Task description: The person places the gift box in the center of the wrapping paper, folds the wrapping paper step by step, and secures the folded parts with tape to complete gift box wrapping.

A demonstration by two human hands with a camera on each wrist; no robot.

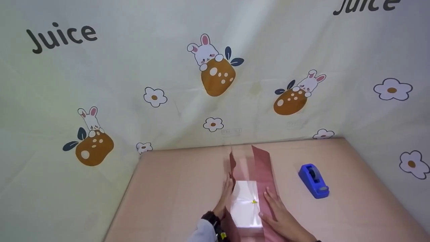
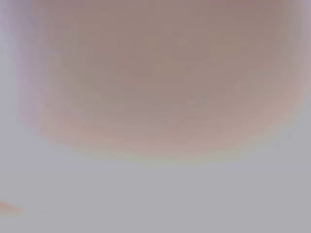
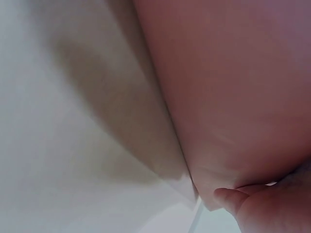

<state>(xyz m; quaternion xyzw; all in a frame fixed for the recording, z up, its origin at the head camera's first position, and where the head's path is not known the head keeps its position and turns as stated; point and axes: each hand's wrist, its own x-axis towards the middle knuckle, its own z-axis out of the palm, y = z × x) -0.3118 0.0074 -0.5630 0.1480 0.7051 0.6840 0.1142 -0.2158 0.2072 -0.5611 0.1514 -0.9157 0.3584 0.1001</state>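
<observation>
At the near edge of the pink worktop, a white box lies on a strip of pink wrapping paper. The left hand presses the paper's left flap against the box's left side, fingers straight. The right hand lies flat on the right flap, fingers straight and slightly spread — touching the paper just beside the box. Neither hand's grip is curled round anything. Beyond the box, the paper's far end stands up, folded into two upright walls. A blue tape dispenser sits to the right, towards the worktop's right edge — apart from the paper. A cloth backdrop printed with rabbits and flowers rises behind.
</observation>
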